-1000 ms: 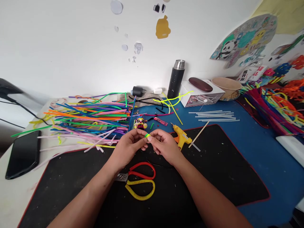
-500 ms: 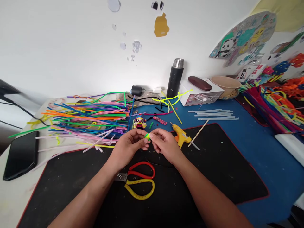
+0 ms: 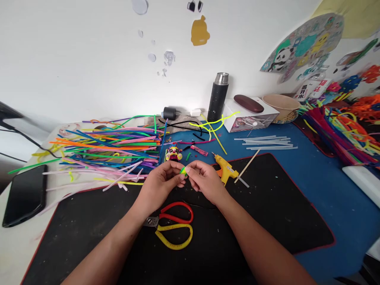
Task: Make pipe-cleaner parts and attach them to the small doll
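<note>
Between my fingertips is a small green and yellow piece of pipe cleaner [image 3: 183,171], mostly covered by the fingers. My left hand [image 3: 162,180] pinches it from the left. From the right, the thumb and forefinger of my right hand [image 3: 205,180] close on it too. Just behind the hands stands a small colourful figurine [image 3: 173,152], its lower part hidden. A yellow glue gun [image 3: 227,169] lies right of my right hand. Below the hands, scissors [image 3: 175,236] with one red and one yellow handle rest on the black mat [image 3: 267,206], their blades partly behind my left wrist.
Many coloured pipe cleaners [image 3: 109,144] spread at the left, near a black phone [image 3: 25,194]. Behind are a black thermos [image 3: 218,97], a white box [image 3: 252,116] and a basket [image 3: 281,103]. Glue sticks [image 3: 267,143] lie right of centre; more pipe cleaners [image 3: 335,134] fill the far right.
The green and yellow piece is turned slightly between my fingertips. Both hands keep nearly the same place, and the view has shifted a little.
</note>
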